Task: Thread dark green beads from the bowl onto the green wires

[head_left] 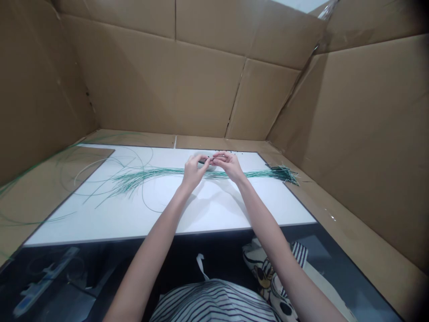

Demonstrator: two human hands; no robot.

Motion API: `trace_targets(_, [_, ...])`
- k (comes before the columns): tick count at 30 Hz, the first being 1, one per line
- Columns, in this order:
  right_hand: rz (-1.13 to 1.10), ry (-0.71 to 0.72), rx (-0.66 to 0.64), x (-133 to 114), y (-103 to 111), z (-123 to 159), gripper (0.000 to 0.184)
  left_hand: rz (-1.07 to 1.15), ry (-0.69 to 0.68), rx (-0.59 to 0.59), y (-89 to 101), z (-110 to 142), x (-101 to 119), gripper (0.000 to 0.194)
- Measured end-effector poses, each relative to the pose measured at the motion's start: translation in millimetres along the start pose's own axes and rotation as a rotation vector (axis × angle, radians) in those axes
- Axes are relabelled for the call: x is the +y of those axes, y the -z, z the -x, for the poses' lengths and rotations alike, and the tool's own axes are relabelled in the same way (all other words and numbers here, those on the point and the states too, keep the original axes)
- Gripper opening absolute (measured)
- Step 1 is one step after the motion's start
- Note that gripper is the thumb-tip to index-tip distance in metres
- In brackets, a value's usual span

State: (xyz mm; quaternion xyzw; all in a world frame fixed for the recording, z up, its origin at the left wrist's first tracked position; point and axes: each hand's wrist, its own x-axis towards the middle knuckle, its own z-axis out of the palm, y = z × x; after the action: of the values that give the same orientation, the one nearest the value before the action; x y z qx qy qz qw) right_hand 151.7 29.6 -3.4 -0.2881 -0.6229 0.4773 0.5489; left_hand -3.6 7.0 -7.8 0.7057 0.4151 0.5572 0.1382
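My left hand (193, 171) and my right hand (231, 166) meet fingertip to fingertip above the middle of the white board. Both sets of fingers are pinched together, and whatever lies between them is too small to make out. Just behind and under the fingertips, a small pale bowl (212, 168) shows in part, mostly hidden by the hands. Below them a long bundle of thin green wires (161, 172) runs from left to right. Its left ends fan out loosely, while the right end (284, 173) is a dense, dark green tuft.
Several tiny dark specks (236, 153) lie by the board's far edge. Loose green strands (60, 218) trail off the white board (110, 228) to the left. Cardboard walls (150, 80) enclose the back and sides. A power strip (47, 281) and a patterned cloth bag (261, 268) sit below the front edge.
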Motion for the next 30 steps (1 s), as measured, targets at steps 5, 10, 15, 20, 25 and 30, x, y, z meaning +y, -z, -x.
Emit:
trace_targets(5, [-0.022,0.026,-0.012,0.9,0.0,-0.9,0.026,-0.013,-0.061,0.001,0.0,0.4,-0.9,0.006])
trace_targets(10, [-0.022,0.012,0.001,3.0,1.1,-1.6,0.024,-0.015,-0.084,-0.005,-0.6,0.7,-1.4,0.006])
trace_targets(15, [-0.032,0.005,0.021,2.1,0.6,-1.6,0.023,-0.026,-0.102,-0.007,-0.8,1.1,-1.3,0.006])
trace_targets(20, [-0.043,-0.015,0.041,2.1,-0.7,-1.7,0.023,-0.047,-0.113,-0.01,-0.1,1.1,-0.5,0.006])
trace_targets(25, [-0.068,-0.026,0.043,1.1,-2.2,-1.5,0.022,-0.058,-0.123,0.004,0.4,1.0,0.8,0.006])
trace_targets(30, [-0.06,-0.022,0.047,1.1,-2.5,-1.8,0.021,-0.076,-0.148,0.003,-0.4,1.5,-1.0,0.006])
